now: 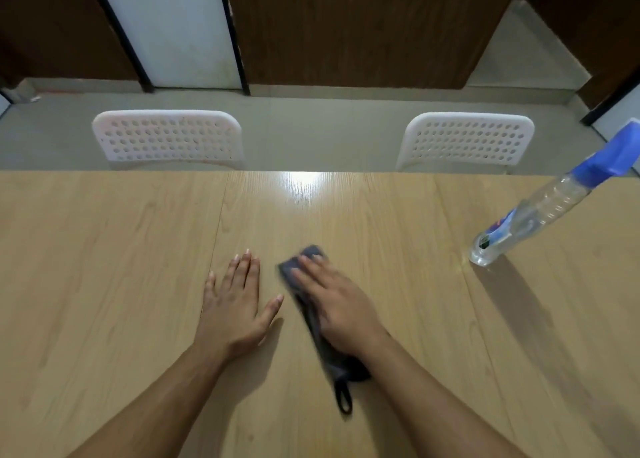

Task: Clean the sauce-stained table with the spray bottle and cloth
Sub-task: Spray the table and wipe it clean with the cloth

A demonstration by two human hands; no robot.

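Right hand [341, 310] lay flat, fingers straight, pressing the dark cloth [313, 314] onto the table [104, 249] to wipe, left hand [235, 305] splayed open beside it as a brace, spray bottle [540, 201] parked upright well right of both, no sauce visible.

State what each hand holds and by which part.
Nothing is gripped. The right hand presses flat on the middle of the dark grey cloth; the left hand lies flat on the light wooden table.

Dim indoor light; overhead glare on surface [304, 184] far edge. Cloth [311, 315] motion-blurred. Wide-angle bending at edges.
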